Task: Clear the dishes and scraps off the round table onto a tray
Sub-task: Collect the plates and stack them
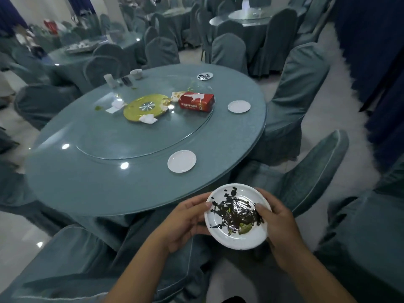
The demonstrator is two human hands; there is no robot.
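Note:
A small white plate (220, 232) smeared with dark sauce and green scraps is held off the near edge of the round table (87, 182). My left hand (185, 221) grips its left rim and my right hand (277, 224) grips its right rim, thumb over the edge. On the table lie a clean white plate (181, 161) near me, another white plate (239, 106) at the right, a small dirty dish (205, 76) at the far side, a cup (136, 73), a red tissue box (196, 102), a gold disc (146, 107) and crumpled napkins (148, 118).
A glass turntable (122, 138) covers the table's middle. Cloth-covered chairs (306, 182) ring the table, one right next to my hands. More covered tables (251, 20) and chairs stand behind. No tray shows in view.

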